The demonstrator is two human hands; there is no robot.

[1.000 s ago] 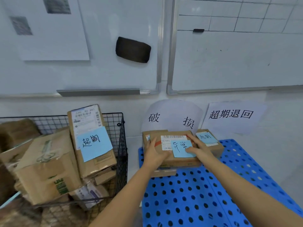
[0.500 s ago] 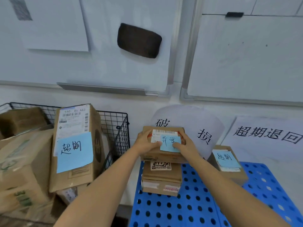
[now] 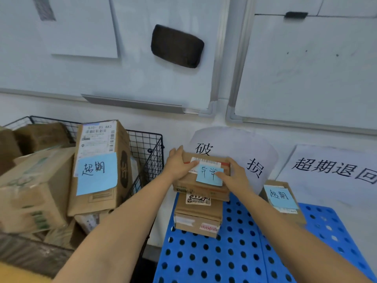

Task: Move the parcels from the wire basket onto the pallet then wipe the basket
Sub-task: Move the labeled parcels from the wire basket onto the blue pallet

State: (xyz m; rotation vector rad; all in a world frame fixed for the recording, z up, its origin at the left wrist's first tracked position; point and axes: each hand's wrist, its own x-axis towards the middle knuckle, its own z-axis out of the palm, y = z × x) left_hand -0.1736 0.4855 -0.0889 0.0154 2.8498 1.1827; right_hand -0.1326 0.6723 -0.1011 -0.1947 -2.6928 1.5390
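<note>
Two whiteboards, a left one (image 3: 142, 78) and a right one (image 3: 306, 78), are mounted side by side on a pale wall. A black eraser (image 3: 177, 46) is stuck to the left board. Lower on the wall, two white paper signs printed with black characters are fixed: a rounded one (image 3: 234, 144) and a rectangular one (image 3: 334, 170). Beneath them a blue perforated pallet (image 3: 234, 258) is laid, and a black wire basket (image 3: 146, 152) is placed just beside it on the left.

Several cardboard parcels are piled in the basket. Among them a tall parcel (image 3: 98, 201) is propped upright, a blue handwritten note (image 3: 97, 173) stuck to its face, and a larger box (image 3: 34, 190) is tilted against it.

On the pallet a lower parcel (image 3: 197, 219) is set near the wall, and a small parcel (image 3: 275, 183) bearing its own blue note is placed apart to the right, under the rectangular sign.

A flat parcel (image 3: 195, 186), marked with a barcode label and a blue note, is gripped from both sides directly over the lower parcel; whether its weight is borne by that parcel cannot be told. The left hand (image 3: 179, 164) is curled over its left end, thumb laid across the top. The right hand (image 3: 234, 176) is closed round the right end, thumb pressed on the note.
</note>
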